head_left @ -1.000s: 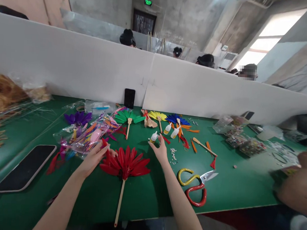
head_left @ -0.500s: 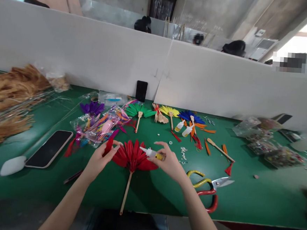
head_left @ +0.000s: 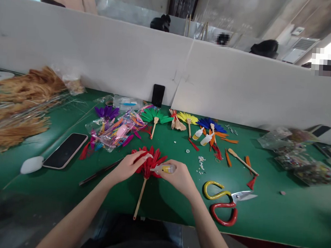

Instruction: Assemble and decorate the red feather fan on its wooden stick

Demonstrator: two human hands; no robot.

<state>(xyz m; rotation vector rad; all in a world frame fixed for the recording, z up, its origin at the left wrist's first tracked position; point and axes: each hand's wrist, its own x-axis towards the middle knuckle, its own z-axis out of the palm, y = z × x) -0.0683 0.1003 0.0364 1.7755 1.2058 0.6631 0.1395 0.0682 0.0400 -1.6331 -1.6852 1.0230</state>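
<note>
Now right hand (head_left: 180,178) grips squeeze bottle (head_left: 166,168), red feather fan (head_left: 151,162) at nine o'clock, handle (head_left: 140,198) toward six. Left hand (head_left: 125,168) overlaps petals, grip unclear.

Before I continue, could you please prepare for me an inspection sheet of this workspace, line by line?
Surface: green table, bearing many craft pieces.
Work items: red fan, its wooden handle reaching toward the near edge; small bottle, nozzle toward the fan.
Clutter: scissors and small white bits to the right; flat phone and plastic bag of colourful pieces to the left.
Hands: right hand grips the bottle; left hand is at the fan, its grip unclear.
Cables: nothing seen.
Surroundings: white partition behind the table; people's heads beyond.
</note>
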